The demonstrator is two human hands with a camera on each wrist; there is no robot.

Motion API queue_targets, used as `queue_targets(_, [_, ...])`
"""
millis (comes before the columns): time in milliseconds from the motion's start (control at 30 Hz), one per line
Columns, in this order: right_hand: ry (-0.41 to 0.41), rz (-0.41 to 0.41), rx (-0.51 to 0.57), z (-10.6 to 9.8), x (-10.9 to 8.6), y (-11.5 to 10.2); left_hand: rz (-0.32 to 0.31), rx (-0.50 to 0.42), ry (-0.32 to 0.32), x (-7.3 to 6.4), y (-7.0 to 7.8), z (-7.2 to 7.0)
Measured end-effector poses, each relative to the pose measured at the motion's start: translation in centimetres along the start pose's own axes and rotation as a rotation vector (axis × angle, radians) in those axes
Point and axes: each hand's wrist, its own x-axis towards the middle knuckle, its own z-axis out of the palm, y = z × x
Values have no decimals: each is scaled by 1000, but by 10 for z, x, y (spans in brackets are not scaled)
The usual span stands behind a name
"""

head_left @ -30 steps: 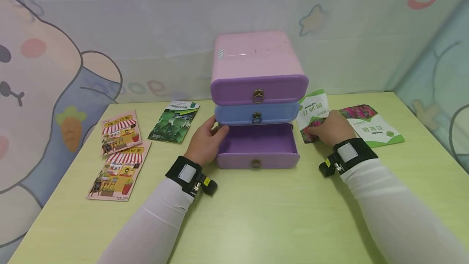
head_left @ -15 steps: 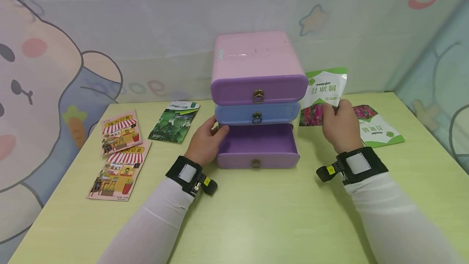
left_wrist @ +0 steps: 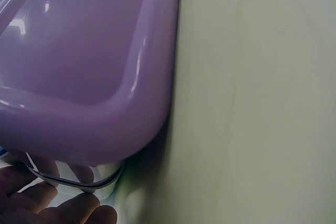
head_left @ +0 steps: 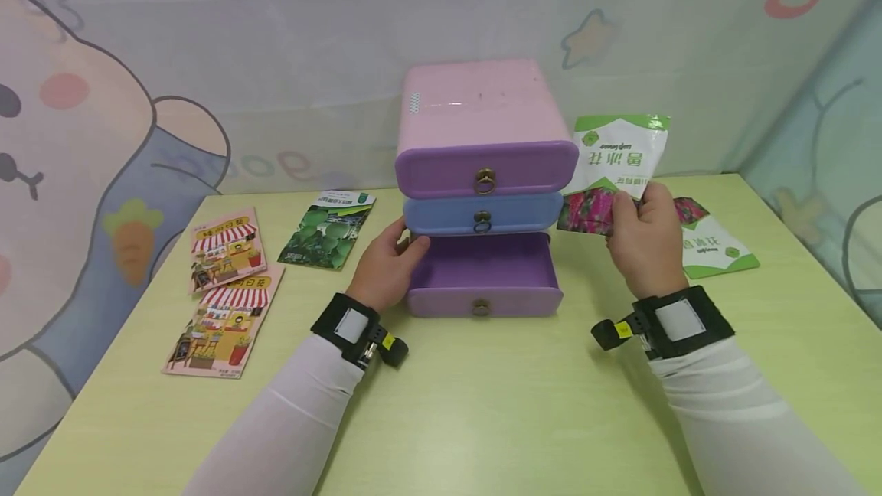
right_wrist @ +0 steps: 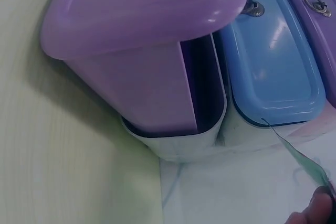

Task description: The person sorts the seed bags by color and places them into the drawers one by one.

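Observation:
In the head view my right hand (head_left: 648,243) pinches a white and green seed packet (head_left: 613,155) with pink flowers along its lower part. It holds the packet raised beside the right side of a three-drawer cabinet (head_left: 482,102). The bottom purple drawer (head_left: 485,301) is pulled out, with nothing visible inside. Above it, the blue drawer (head_left: 441,214) and top purple drawer (head_left: 434,173) are closed. My left hand (head_left: 386,266) rests against the cabinet's left side, thumb near the open drawer's edge. In the left wrist view its fingers (left_wrist: 73,208) touch the side wall.
A second white and green packet (head_left: 720,251) lies on the table (head_left: 496,404) behind my right hand. On the left lie a dark green packet (head_left: 327,232) and two pink packets (head_left: 227,247), partly overlapping. A printed cloth (head_left: 310,60) hangs behind the table.
My right hand has lifted the white and green seed packet off the table and turned it more upright beside the cabinet. My left hand stays where it was.

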Motion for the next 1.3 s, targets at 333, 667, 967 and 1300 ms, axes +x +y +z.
queue_targets(333, [22, -48, 83, 2, -3, -1, -16, 3, -1, -2, 2, -1])
queue_targets(667, [24, -86, 94, 4, -5, -3, -12, -24, 0, -2, 0, -2])
queue_targets(967, [39, -80, 172, 9, -9, -2, -12, -18, 0, -2, -1, -2])
queue_targets(1300, [1, -36, 196, 18, -15, 2, -5, -7, -1, -2, 2, 0])
